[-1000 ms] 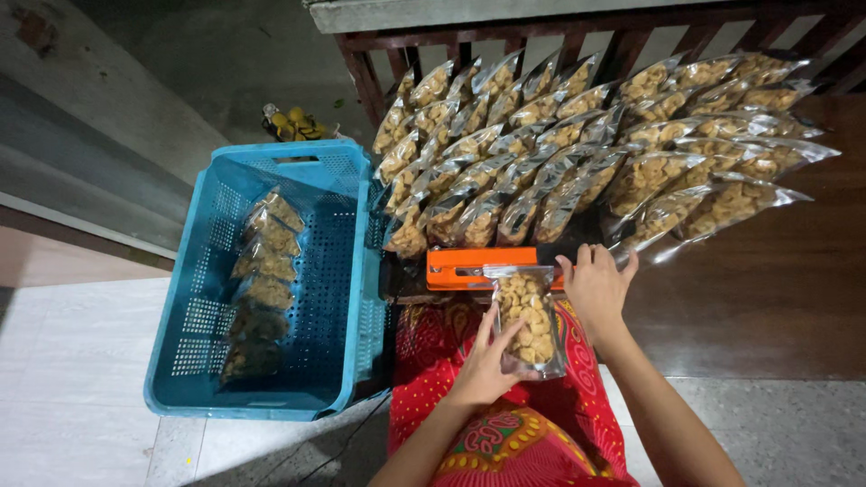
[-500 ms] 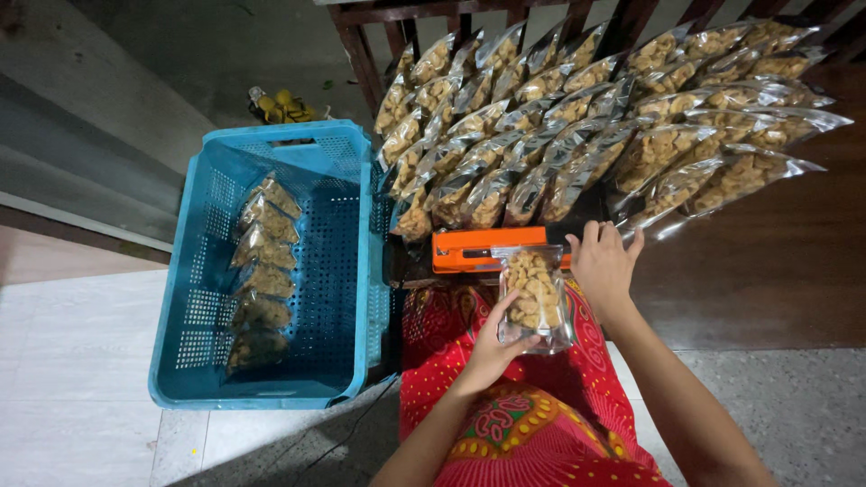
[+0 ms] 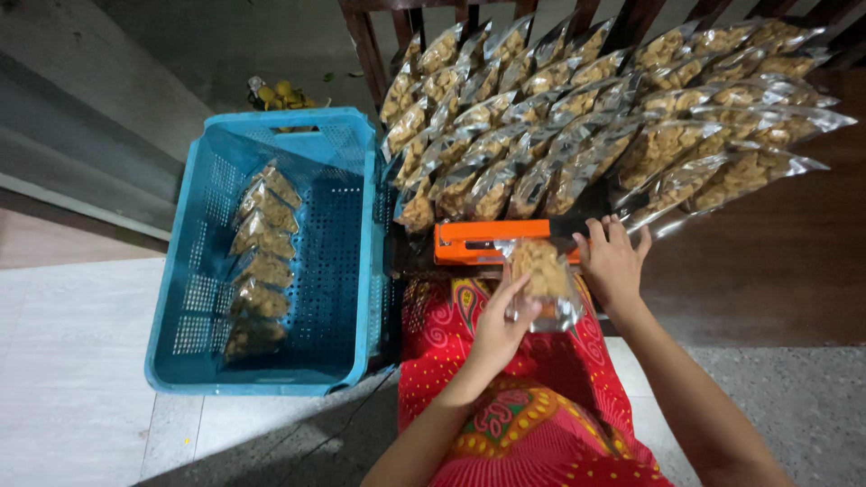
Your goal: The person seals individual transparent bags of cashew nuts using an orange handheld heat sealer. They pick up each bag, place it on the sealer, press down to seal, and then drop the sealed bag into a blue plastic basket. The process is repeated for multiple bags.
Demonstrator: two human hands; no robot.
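Right now my left hand [image 3: 501, 329] pinches the lower edge of a clear bag of snacks [image 3: 542, 278] between thumb and fingers, holding it over my lap with its top laid into the orange sealer [image 3: 498, 242] in front of me. My right hand [image 3: 613, 261] lies flat on the right end of the sealer, fingers spread and pressing down on the bar, not gripping anything. Judging by how things lie, I am early in the job: the blue crate [image 3: 347, 271] to my left holds only one short row of bags [image 3: 257, 261], standing along its left side, with most of its floor bare. Beyond the sealer a big heap of bags [image 3: 595, 117] fans out in overlapping rows across the dark wooden floor [image 3: 767, 271], touching one another; whether those are open or closed at the top I cannot tell. So a handful look done and a great many look left. Compared with a second ago, the bag sits in much the same place and my left hand has kept its pinch; my right hand has slid a little further onto the sealer, and my head has tipped so the heap fills more of the view.
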